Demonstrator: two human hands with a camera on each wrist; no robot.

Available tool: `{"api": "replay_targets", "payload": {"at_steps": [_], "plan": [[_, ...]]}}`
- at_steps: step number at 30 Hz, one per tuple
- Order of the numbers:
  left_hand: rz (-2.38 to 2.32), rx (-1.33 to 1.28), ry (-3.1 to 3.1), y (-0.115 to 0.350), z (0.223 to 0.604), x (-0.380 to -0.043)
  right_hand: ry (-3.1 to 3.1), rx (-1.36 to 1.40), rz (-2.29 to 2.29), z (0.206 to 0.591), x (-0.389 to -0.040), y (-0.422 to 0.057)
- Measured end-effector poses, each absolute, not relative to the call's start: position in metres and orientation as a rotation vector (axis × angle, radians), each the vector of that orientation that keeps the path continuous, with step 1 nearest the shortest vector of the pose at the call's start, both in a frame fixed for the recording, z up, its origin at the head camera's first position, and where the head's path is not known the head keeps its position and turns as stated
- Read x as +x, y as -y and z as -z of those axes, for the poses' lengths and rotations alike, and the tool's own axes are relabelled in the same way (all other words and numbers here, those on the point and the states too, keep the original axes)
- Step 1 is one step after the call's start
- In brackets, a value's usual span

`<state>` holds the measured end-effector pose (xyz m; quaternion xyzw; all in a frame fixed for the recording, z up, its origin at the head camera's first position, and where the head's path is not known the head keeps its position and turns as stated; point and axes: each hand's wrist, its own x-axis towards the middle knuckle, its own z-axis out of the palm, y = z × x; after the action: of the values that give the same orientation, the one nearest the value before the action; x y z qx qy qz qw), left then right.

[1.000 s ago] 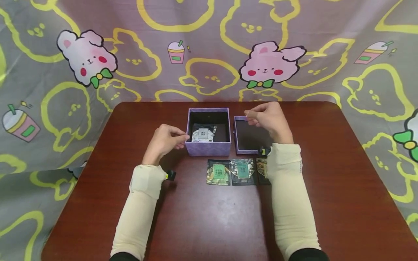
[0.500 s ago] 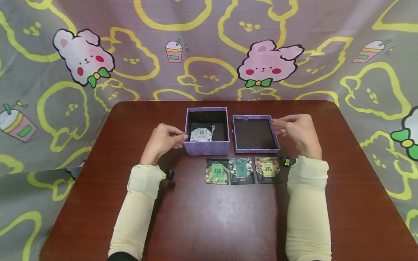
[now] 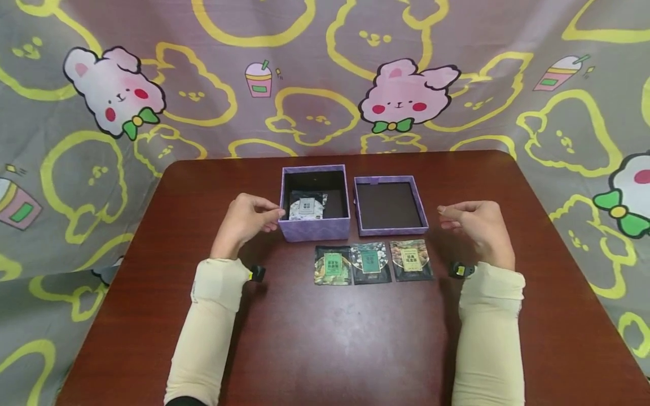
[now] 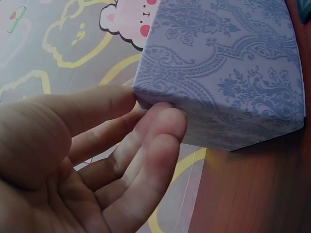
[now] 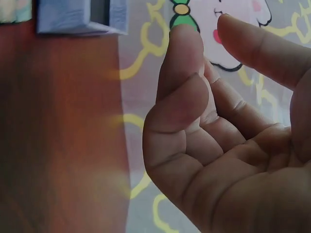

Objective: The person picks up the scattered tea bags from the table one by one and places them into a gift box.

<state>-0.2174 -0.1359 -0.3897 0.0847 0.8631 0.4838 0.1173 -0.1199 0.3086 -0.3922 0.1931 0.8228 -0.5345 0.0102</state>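
A purple patterned box stands upright without its lid at the back of the table. Inside it, toward the left, lie sachets with a white-printed one on top. My left hand holds the box by its near left corner. In the left wrist view, the thumb and fingertips meet around that box corner. To the right of the box lies its lid, dark inside face up. My right hand hovers right of the lid, apart from it, fingers loosely bent and holding nothing.
In front of the box and lid lie a green-labelled sachet, a teal-labelled sachet and a cream-labelled sachet in a row. They rest on a brown table. Behind hangs a cartoon-printed curtain.
My right hand has moved from above the lid to its right edge, then away to the right and nearer me, uncovering the lid and the third sachet. My left hand stays at the box.
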Motion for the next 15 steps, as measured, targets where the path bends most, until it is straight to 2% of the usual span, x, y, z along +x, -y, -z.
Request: {"api": "replay_targets", "payload": {"at_steps": [10,15], "plan": [[-1.391,0.225,-2.529,0.139,0.386,-0.217,-2.574,0.606,1.461,0.422,-0.110,-0.310],[-1.384,0.229,-2.529,0.137,0.385,-0.217,-2.533,0.607,1.499,0.433,-0.110,-0.304]]}}
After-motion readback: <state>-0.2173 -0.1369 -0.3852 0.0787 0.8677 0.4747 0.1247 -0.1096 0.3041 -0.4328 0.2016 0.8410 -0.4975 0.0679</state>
